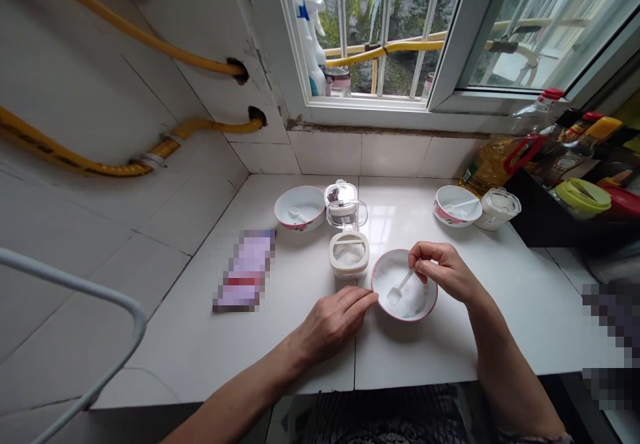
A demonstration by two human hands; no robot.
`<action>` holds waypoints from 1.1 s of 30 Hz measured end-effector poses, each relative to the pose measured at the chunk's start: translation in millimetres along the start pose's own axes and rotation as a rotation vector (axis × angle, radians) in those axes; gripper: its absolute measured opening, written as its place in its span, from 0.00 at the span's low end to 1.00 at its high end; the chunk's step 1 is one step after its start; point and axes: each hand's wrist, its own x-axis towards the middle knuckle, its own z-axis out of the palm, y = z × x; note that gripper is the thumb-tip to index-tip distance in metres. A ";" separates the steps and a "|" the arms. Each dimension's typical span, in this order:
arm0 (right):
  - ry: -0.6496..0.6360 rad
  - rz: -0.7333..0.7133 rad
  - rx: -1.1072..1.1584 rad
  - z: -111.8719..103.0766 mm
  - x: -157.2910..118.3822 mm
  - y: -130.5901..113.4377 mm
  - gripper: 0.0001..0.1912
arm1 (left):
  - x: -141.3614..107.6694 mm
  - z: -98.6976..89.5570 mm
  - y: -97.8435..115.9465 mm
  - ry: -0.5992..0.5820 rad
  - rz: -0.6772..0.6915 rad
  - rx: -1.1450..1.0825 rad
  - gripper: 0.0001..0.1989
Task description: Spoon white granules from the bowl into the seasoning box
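Now our right hand (443, 271) pinches a white spoon (400, 291), our left hand (333, 324) just touches the bowl rim (430, 304) (one knock could spill the powder (413, 301)).

R hand (443, 272) pinching white spoon (401, 289), white grains (413, 304) in bowl (434, 301), L hand (330, 324) at rim (374, 285)

The left forearm (235, 401) and right forearm (500, 381) are left bare down to the left hand (330, 324) and right hand (443, 272). A dark garment (385, 421) with a fine black-and-white pattern is seen beyond the near edge of the counter (175, 357), and a narrow patterned sleeve edge (543, 439) is glimpsed at the bottom of the view.
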 end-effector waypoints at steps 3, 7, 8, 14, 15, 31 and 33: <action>-0.019 -0.047 -0.129 4.3 -0.2 0.4 0.09 | 0.5 0.3 0.2 0.004 0.001 -0.001 0.15; -0.083 -0.072 -0.143 7.3 -0.2 0.0 0.09 | 0.9 0.4 0.3 0.005 0.001 0.007 0.15; -0.086 -0.062 -0.112 6.8 0.0 0.1 0.09 | 0.9 0.4 0.2 0.004 0.001 0.009 0.15; -0.078 0.044 0.154 -0.1 3.9 4.2 0.06 | 1.0 0.5 0.2 0.005 0.004 0.008 0.15; -0.071 0.054 0.187 -1.1 5.0 5.5 0.06 | 1.2 0.5 0.2 0.005 0.004 0.010 0.15; 0.345 -0.147 0.348 19.6 16.7 7.7 0.04 | 3.3 0.0 0.8 0.021 0.035 0.028 0.15; 0.374 -0.283 0.179 31.0 15.1 5.9 0.02 | 3.8 -0.4 0.8 0.014 0.038 0.032 0.16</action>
